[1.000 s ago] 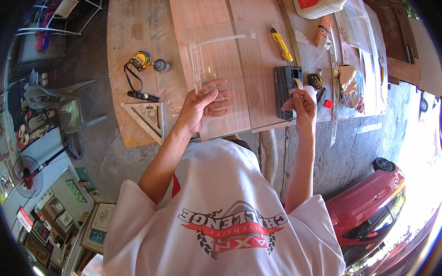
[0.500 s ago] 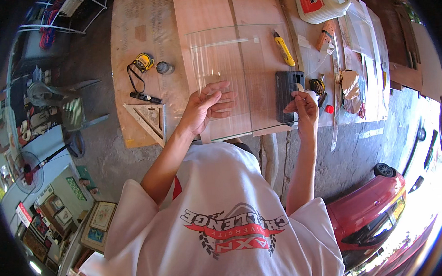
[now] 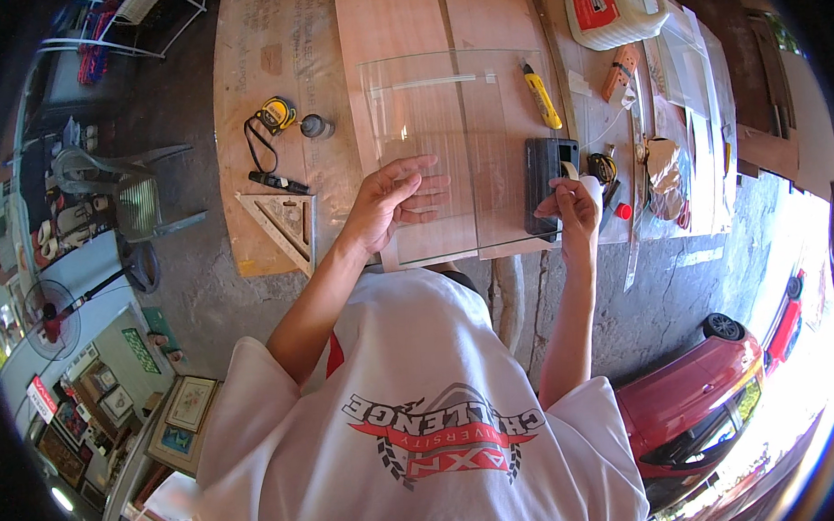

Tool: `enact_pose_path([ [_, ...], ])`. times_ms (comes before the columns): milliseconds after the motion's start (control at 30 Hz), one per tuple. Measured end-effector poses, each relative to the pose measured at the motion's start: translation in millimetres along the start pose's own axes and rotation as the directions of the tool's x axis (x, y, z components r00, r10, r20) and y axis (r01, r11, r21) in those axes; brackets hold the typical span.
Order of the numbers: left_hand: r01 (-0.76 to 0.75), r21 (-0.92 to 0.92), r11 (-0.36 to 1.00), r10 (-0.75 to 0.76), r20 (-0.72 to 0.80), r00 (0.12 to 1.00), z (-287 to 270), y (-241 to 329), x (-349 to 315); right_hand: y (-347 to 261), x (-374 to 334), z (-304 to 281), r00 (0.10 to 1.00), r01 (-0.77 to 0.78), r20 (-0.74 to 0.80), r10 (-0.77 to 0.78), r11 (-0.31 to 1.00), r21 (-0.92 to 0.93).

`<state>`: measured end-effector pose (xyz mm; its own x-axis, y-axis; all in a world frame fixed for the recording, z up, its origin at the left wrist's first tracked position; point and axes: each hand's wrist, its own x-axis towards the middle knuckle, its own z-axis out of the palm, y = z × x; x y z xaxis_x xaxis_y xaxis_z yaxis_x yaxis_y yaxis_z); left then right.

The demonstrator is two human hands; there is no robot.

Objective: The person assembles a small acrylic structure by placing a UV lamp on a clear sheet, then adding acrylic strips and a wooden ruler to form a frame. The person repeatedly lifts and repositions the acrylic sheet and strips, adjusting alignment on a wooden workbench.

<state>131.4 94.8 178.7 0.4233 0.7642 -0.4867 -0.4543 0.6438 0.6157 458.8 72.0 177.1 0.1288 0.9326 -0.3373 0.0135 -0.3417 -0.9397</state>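
Note:
A clear glass sheet [image 3: 512, 101] lies on the wooden table, its near edge close to my body. My left hand [image 3: 392, 204] is over its left part, open, with the fingers stretched apart and nothing in them. Toward the sheet's near right corner sits a black tape dispenser [image 3: 541, 178] with a pale roll of tape [image 3: 570, 171] in it. My right hand [image 3: 576, 206] is beside that roll, thumb and fingertips pinched together. What lies between those fingertips, if anything, is too small to make out.
Left lie a tape measure [image 3: 275, 113], a small dark bottle [image 3: 316, 126] and a triangular square [image 3: 292, 223]. Right are a yellow cutter [image 3: 542, 95], a white jug [image 3: 613, 13], an orange block [image 3: 620, 72], a red cap [image 3: 624, 212] and a long clear ruler [image 3: 633, 244].
The view has shifted slightly. My right hand has moved a little nearer to me and leftward relative to the dispenser, still pinched. My left hand is almost unchanged. Another red vehicle appears at far right.

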Motion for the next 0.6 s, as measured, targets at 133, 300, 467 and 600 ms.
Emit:
enact_pose_path([
  [133,0.003,-0.011,1.000,-0.003,0.002,1.000,3,-2,4,-1,1,-1,1.000,0.002,-0.008,-0.002,1.000,-0.006],
  [300,-0.002,0.020,1.000,0.003,-0.014,1.000,4,-1,3,-3,1,-1,1.000,-0.020,-0.005,0.020,1.000,-0.006],
  [467,-0.007,0.035,0.999,0.008,-0.022,1.000,6,-1,2,-2,1,-3,0.999,-0.024,-0.022,0.023,0.999,-0.048],
  [600,-0.006,0.040,0.999,0.007,-0.032,0.999,11,-2,3,0,2,-8,0.999,-0.028,-0.019,0.028,0.999,-0.018],
])
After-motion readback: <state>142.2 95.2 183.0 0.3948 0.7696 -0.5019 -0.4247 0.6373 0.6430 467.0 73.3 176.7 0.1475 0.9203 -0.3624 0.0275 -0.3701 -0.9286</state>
